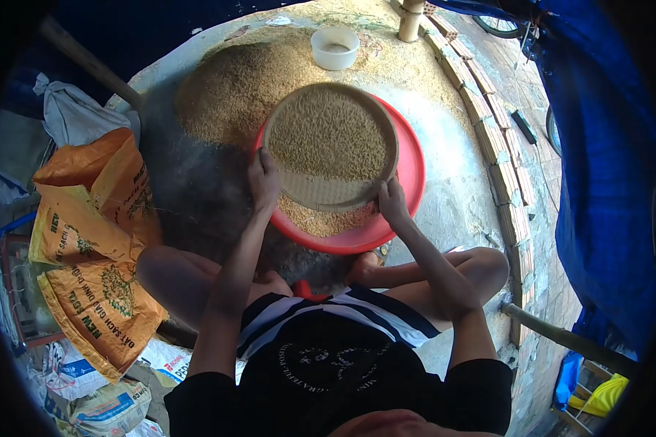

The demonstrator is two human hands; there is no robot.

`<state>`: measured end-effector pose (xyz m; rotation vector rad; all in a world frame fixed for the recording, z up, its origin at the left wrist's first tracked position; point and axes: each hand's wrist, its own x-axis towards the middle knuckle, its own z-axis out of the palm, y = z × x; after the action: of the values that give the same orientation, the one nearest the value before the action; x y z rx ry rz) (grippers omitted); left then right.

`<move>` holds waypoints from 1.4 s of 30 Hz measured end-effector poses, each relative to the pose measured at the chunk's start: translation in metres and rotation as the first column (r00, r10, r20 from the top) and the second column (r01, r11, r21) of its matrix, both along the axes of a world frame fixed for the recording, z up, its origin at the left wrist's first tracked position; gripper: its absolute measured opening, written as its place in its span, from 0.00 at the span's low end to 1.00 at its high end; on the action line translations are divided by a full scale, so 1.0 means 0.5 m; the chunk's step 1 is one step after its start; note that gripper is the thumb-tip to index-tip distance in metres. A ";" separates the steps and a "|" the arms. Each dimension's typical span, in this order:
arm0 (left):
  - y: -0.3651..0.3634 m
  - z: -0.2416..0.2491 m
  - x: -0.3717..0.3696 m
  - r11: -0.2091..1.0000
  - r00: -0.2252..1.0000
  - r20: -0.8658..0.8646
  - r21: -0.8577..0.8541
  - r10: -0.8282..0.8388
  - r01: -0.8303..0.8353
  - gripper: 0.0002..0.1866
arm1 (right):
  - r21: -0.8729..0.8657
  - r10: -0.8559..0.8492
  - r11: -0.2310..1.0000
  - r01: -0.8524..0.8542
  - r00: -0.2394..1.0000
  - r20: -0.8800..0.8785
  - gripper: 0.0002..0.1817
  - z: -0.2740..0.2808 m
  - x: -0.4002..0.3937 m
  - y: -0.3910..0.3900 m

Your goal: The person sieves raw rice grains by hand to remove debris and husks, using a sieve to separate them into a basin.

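Sieve [323, 191] w/ grain [335, 138] in both hands [264, 180], prob. above red basin [410, 164].

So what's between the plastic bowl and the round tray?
Loose grain or husks lie between the bowl and the tray; the head view shows that.
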<state>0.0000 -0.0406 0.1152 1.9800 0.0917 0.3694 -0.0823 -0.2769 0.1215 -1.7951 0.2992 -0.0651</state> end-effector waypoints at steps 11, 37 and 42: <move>0.006 -0.142 -0.009 0.978 0.970 -0.233 0.206 0.071 -0.022 0.21 | 0.143 0.038 0.989 0.033 0.886 -0.461 0.09 -0.114 -0.005 -0.003; -0.010 0.009 -0.001 1.000 0.999 0.040 0.014 -0.006 0.005 0.17 | 0.113 0.039 0.993 -0.028 0.995 -0.095 0.09 -0.022 -0.001 -0.016; -0.006 0.070 0.015 0.994 0.983 0.184 -0.102 -0.023 0.043 0.16 | 0.092 0.024 0.995 -0.028 0.999 0.045 0.07 0.015 0.015 -0.007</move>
<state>0.0073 -0.0437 0.1503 1.8329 -0.0379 0.5127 -0.0749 -0.2802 0.1288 -1.7034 0.2436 -0.0704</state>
